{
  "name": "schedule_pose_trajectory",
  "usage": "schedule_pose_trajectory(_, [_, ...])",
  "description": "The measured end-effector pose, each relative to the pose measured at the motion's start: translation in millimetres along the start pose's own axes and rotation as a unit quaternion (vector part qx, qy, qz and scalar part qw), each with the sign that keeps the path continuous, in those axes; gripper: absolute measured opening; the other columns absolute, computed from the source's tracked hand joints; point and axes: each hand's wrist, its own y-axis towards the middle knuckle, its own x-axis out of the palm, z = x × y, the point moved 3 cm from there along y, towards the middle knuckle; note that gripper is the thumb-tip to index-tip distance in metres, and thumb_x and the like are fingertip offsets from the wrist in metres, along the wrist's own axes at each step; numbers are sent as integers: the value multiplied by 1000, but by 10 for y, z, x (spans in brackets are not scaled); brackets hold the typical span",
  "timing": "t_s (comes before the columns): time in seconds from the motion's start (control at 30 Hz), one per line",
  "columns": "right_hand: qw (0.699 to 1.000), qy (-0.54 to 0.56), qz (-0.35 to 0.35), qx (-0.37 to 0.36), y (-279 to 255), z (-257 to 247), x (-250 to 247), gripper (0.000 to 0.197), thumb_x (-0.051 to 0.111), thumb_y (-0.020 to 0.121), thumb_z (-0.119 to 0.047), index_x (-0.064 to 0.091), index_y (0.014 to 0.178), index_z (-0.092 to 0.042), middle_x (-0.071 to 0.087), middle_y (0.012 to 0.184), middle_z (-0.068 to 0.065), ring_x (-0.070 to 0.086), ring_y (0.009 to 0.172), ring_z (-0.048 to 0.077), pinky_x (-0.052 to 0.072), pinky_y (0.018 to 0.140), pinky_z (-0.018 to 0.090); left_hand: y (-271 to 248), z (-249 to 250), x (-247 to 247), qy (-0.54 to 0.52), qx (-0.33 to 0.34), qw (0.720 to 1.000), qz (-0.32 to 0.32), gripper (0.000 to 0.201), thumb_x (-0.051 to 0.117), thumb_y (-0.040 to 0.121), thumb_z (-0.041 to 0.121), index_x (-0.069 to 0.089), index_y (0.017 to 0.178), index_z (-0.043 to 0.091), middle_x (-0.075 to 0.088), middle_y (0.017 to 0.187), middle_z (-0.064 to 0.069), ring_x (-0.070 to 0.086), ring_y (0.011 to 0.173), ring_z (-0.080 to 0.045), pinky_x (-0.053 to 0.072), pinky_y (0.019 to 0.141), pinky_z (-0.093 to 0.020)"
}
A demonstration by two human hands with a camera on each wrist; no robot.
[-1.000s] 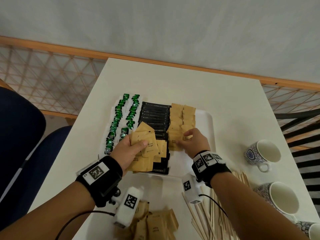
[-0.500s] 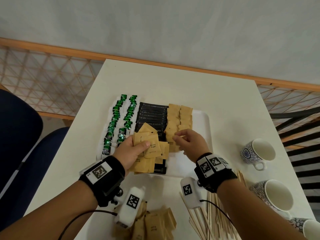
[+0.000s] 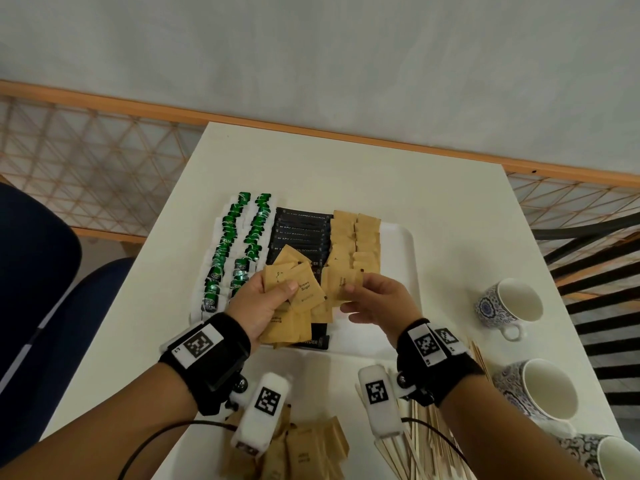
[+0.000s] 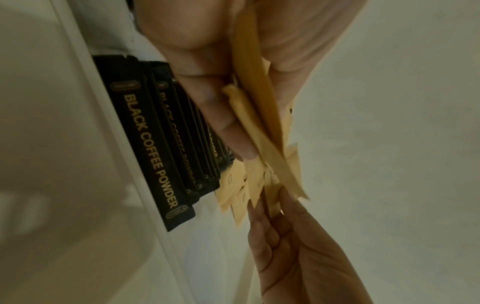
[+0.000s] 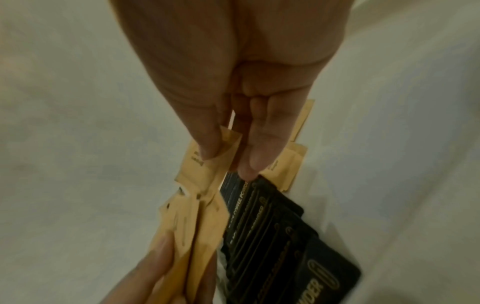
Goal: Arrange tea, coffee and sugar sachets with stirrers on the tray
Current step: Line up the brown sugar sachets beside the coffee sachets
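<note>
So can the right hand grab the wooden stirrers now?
Probably not right away: the right hand is pinching a brown sugar sachet over the tray. The wooden stirrers lie uncovered beside that wrist, so once it lets go, likely yes.

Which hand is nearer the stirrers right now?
Right. The right hand is above the tray, with the stirrers below its wrist on the table. The left hand, gripping brown sachets, is farther left.

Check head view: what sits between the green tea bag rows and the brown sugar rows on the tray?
Head view: the black coffee sachets fill the stretch between the tea bags and sugar rows.
</note>
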Motion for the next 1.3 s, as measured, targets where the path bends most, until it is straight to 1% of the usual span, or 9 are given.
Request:
schedule_pose_trajectory(0.23, [996, 17, 82, 23, 118, 101, -246, 19, 62, 88, -8, 66, 106, -11, 70, 83, 10, 65, 68, 18, 58, 67, 30, 43, -47, -72, 7, -15, 1000, 12, 28, 65, 88, 16, 59, 115, 17, 69, 111, -13, 66, 101, -33, 51, 90, -55])
schedule_pose_trajectory(0.47, [990, -3, 141, 13, 127, 134, -430, 9, 64, 89, -18, 70, 95, -20, 72, 90, 3, 66, 74, 15, 53, 69, 29, 43, -72, -30, 20, -24, 1000, 6, 30, 66, 87, 17, 59, 116, 16, 70, 109, -12, 66, 101, -33, 51, 91, -56])
schedule_pose_trajectory(0.57, [991, -34, 119, -52, 65, 36, -362, 12, 68, 86, -17, 74, 91, -25, 73, 85, -10, 63, 71, -4, 47, 71, 16, 32, -101, 13, 24, -34, 999, -8, 28, 66, 87, 16, 59, 114, 17, 71, 108, -11, 66, 101, -31, 51, 91, -53])
schedule_pose_trajectory(0.63, [994, -26, 82, -63, 2, -18, -253, 12, 68, 86, -16, 75, 91, -24, 71, 73, -8, 56, 50, -1, 45, 52, 12, 30, -123, 49, 34, -36, 999, -16, 27, 65, 88, 16, 59, 114, 16, 71, 107, -11, 66, 100, -31, 51, 91, -53])
schedule_pose_trajectory(0.7, [997, -43, 26, -66, -51, -37, -131, 13, 66, 87, -17, 75, 93, -24, 68, 67, -1, 51, 46, 7, 44, 44, 19, 33, -145, 80, 43, -35, 998, -20, 31, 66, 87, 17, 59, 117, 14, 71, 107, -12, 67, 99, -31, 51, 91, -53])
schedule_pose_trajectory(0.83, [995, -50, -41, -77, -97, 30, 30, 13, 64, 88, -19, 75, 96, -21, 74, 84, 7, 67, 74, 20, 57, 73, 30, 24, -162, 85, 59, -28, 998, -23, 34, 68, 86, 18, 58, 119, 14, 71, 106, -11, 68, 98, -31, 53, 88, -53])
schedule_pose_trajectory(0.97, [996, -54, 56, -54, 12, 163, -113, 13, 66, 88, -13, 75, 92, -21, 74, 80, 7, 67, 71, 20, 57, 68, 26, 6, -144, 43, 69, -27, 997, -31, 31, 68, 86, 16, 59, 116, 17, 71, 106, -8, 67, 99, -28, 51, 91, -52])
schedule_pose_trajectory(1.13, [979, -126, 158, -38, 164, 264, -496, 50, 66, 87, -14, 44, 127, -35, 72, 75, 5, 67, 67, 18, 56, 66, 30, 4, -102, 8, 65, -24, 997, -18, 26, 67, 87, 16, 60, 112, 18, 71, 107, -9, 67, 99, -29, 50, 92, -51])
schedule_pose_trajectory(1.3, [963, -218, 155, -28, 286, 308, -547, 36, 64, 87, -21, 56, 121, -24, 71, 68, 0, 67, 62, 10, 52, 61, 28, 14, -95, 33, 50, -33, 998, -17, 24, 65, 88, 12, 59, 111, 17, 69, 108, -11, 66, 100, -29, 52, 90, -47])
